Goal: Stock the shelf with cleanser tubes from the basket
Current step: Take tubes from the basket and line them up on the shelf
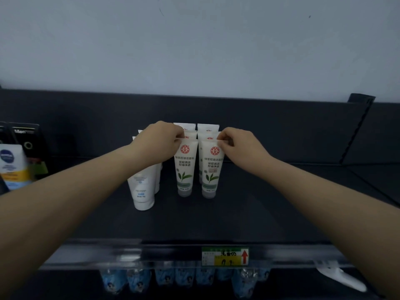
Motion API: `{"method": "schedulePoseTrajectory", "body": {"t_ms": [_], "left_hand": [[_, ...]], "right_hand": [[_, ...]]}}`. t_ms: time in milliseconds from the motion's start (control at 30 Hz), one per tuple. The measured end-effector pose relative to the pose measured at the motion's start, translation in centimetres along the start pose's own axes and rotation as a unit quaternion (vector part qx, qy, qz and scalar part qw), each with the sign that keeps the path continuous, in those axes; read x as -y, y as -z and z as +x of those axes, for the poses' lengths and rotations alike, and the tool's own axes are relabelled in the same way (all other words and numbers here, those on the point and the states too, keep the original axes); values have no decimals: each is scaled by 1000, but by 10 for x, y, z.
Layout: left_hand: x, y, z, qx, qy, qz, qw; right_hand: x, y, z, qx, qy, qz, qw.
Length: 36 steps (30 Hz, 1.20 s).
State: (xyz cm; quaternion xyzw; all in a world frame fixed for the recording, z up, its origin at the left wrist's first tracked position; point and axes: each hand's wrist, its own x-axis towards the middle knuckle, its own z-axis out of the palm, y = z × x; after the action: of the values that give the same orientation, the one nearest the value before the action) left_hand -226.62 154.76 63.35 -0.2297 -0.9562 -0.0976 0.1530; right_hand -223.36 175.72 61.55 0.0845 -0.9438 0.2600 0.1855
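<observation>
At the far left edge I see a white tube with a blue round mark and a yellow band (pixel 12 167), and black packs with the word Men (pixel 26 137) stand just behind it. Next comes a short row of plain white tubes with small blue labels (pixel 141 191), standing cap down, and my left arm crosses in front of them. My left hand (pixel 161 138) has its fingers curled, and it pinches the flat top edge of the left white plastic cleanser tube with a red round mark and a green leaf (pixel 185 169). This tube stands upright, cap down, on the dark flat shelf (pixel 216 217). Just beside it stands the right cleanser tube of the same kind (pixel 211 172), also upright and cap down. Behind these two are more of the same tubes (pixel 207 127) in two rows going back. My right hand (pixel 238 144) pinches the top edge of the right tube with curled fingers. Lower down, a green and yellow price tag with a red arrow (pixel 225 256) sits on the front rail of the shelf. Blurry blue packets (pixel 184 278) hang or stand under the shelf, I cannot tell which. Far right there is a white plastic piece (pixel 339 276) by the rail.
</observation>
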Motion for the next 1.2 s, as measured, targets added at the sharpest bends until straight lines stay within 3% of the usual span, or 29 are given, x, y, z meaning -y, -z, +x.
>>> {"method": "schedulePoseTrajectory", "body": {"t_ms": [400, 733, 1000, 1200], "left_hand": [[-3, -7, -15, -32, 17, 7, 999], [-27, 5, -69, -84, -16, 96, 992], [-35, 2, -140, -50, 31, 155, 986], [-31, 4, -217, 20, 121, 167, 978]], "right_hand": [[6, 5, -23, -3, 28, -7, 1000], [30, 11, -54, 64, 79, -135, 986], [48, -8, -88, 98, 137, -119, 979], [83, -51, -122, 127, 218, -69, 965]]}}
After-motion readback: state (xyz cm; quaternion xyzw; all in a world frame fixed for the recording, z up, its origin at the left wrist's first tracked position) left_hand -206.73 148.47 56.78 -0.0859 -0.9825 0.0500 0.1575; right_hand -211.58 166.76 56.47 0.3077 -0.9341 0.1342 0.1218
